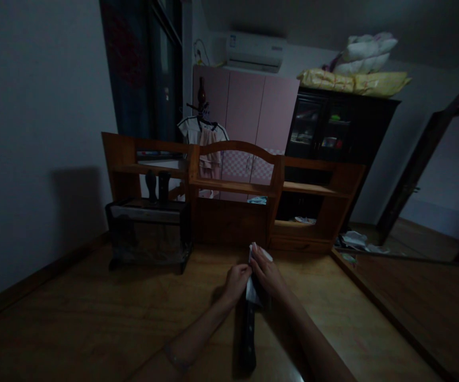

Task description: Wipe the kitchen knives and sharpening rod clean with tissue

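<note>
A knife lies on the wooden desk point(94, 318) with its black handle point(248, 334) pointing toward me and its pale blade point(250, 291) pointing away. My left hand point(236, 281) is closed at the left side of the blade, where blade and handle meet. My right hand point(267, 273) is closed over the blade from the right and holds a small white cloth or tissue point(262, 251), which sticks out past the fingertips. The blade's far end is hidden under the two hands.
A dark knife block point(148, 231) with two handles standing in it sits at the back left. A wooden shelf unit point(233, 185) runs along the desk's far edge. The desk's right edge point(372, 297) drops off to the floor. The room is very dim.
</note>
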The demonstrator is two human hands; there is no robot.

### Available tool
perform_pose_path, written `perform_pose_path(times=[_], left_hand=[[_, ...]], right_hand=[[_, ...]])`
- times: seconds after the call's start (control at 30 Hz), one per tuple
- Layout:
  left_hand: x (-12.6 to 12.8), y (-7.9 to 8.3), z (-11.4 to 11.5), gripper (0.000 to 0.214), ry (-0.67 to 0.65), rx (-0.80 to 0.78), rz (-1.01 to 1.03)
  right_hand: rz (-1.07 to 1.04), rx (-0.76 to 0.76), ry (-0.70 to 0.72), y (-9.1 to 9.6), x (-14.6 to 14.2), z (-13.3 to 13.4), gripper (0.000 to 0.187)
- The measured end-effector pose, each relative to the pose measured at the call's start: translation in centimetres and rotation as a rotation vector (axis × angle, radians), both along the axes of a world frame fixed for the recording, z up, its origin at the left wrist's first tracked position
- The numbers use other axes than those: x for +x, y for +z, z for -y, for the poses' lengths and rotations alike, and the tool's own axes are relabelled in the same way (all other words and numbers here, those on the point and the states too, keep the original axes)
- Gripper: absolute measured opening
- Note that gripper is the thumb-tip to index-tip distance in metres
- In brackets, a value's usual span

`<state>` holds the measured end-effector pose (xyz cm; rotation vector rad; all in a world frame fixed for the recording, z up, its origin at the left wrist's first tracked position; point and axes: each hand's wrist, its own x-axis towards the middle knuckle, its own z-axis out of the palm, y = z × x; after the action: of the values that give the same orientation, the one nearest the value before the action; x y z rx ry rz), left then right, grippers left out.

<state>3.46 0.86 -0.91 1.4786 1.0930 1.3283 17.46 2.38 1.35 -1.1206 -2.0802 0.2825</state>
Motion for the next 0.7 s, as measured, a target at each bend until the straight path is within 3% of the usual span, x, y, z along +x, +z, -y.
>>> perform_pose_path(times=[0.27, 0.7], left_hand=[[-0.6, -0.9, -1.2, 0.025, 0.093, -0.099, 0.071], [-0.5, -0.6, -1.1, 0.025, 0.107, -0.148, 0.114]], right_hand=[[-0.008, -0.088, 0.128, 0.3, -0.9, 1.0, 0.050], [0.062, -0.113, -0.026, -0.8, 0.1, -0.1, 0.056]])
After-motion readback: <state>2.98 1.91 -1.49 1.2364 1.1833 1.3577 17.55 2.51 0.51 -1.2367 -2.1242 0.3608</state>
